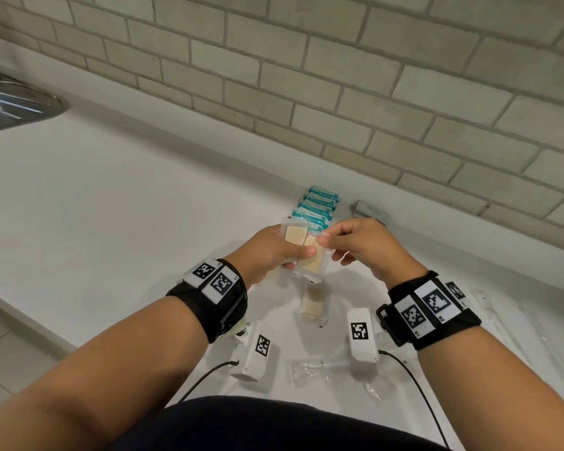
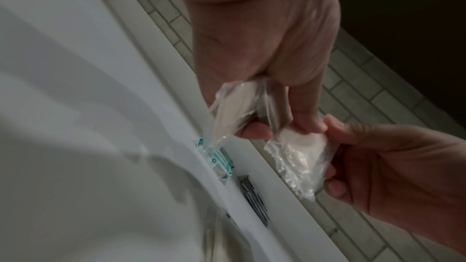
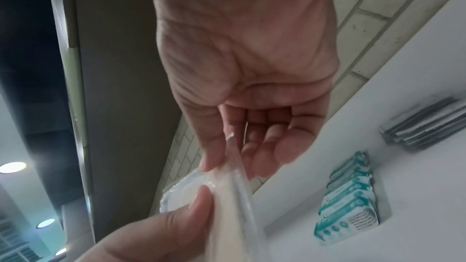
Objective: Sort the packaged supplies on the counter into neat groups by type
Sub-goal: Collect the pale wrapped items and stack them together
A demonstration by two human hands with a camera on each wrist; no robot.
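My left hand (image 1: 282, 252) grips clear packets of beige pads (image 1: 295, 237) above the white counter (image 1: 118, 196). One such packet (image 1: 313, 263) is pinched at its top corner by my right hand (image 1: 336, 242), while the left thumb presses on it. In the left wrist view the left hand (image 2: 264, 119) holds a packet (image 2: 235, 105) and the right hand (image 2: 335, 152) holds another (image 2: 297, 156). The right hand (image 3: 221, 166) pinches a packet edge (image 3: 234, 192) in its wrist view. Another beige pad packet (image 1: 312, 304) lies on the counter below the hands.
A row of teal-and-white packs (image 1: 316, 208) stands near the brick wall (image 1: 339, 76), also seen as teal packs (image 3: 350, 204). Beside it lies a stack of grey sachets (image 1: 370, 211). Clear wrapped items (image 1: 313, 369) lie near the front edge and at right. A metal sink (image 1: 13, 102) is far left.
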